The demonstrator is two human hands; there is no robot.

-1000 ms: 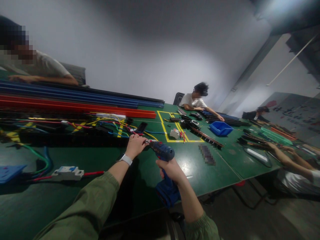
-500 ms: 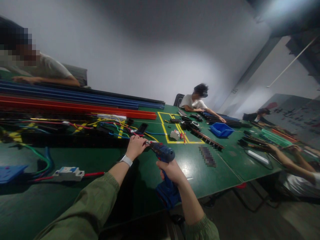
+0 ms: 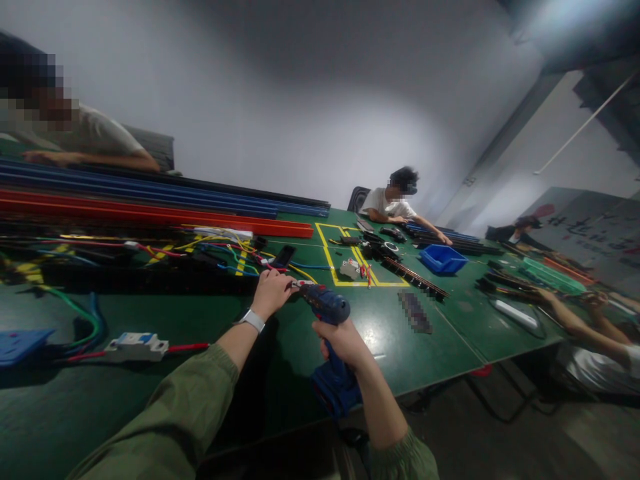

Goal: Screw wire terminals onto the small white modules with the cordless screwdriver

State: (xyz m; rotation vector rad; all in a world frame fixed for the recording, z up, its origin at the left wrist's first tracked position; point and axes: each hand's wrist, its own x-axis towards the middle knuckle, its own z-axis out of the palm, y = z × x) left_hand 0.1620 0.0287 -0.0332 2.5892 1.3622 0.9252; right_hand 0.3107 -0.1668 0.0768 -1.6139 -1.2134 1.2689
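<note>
My right hand (image 3: 343, 340) is wrapped round the handle of a blue cordless drill (image 3: 327, 305), whose nose points forward and left. The drill's battery base hangs low, near the table's front edge. Close to the drill's tip, my left hand (image 3: 273, 292) has its fingers pinched at the end of a long dark strip (image 3: 150, 279); what exactly they hold is too small to make out. Coloured wires (image 3: 230, 250) run along and behind this strip. A black block (image 3: 284, 257) stands just beyond my left fingertips.
On the left, a white breaker (image 3: 137, 347) with red wire lies by a blue plate (image 3: 25, 347). Orange rails (image 3: 250, 225) and blue rails (image 3: 150, 189) lie behind. A blue bin (image 3: 443, 259) and a blurred flat object (image 3: 415, 312) are to the right. Several people sit around the table.
Both hands and the drill stay practically in place. No object has visibly moved.
</note>
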